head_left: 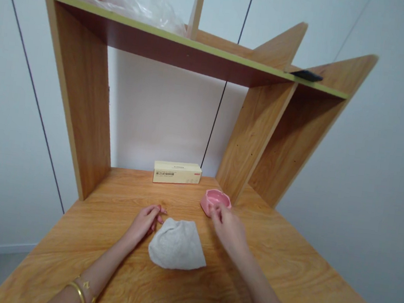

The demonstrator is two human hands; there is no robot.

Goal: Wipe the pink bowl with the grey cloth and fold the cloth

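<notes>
A crumpled light grey cloth (177,247) lies on the table in front of me. Just left of it rests my left hand (147,218), holding nothing, its fingers loosely bent and a little apart near the cloth's upper edge. Farther back on the right stands a small pink bowl (207,202) with an angular rim. The fingers of my right hand (226,223) close on the bowl's near side, and the hand covers part of it. Its fingertips are partly hidden from view.
At the back of the wooden table (127,186) stands a long cream box (177,174) with printed lettering. Wooden uprights frame the table, and a shelf (185,46) spans above. Clear plastic wrapping (141,11) and a dark flat object (307,75) lie on that shelf.
</notes>
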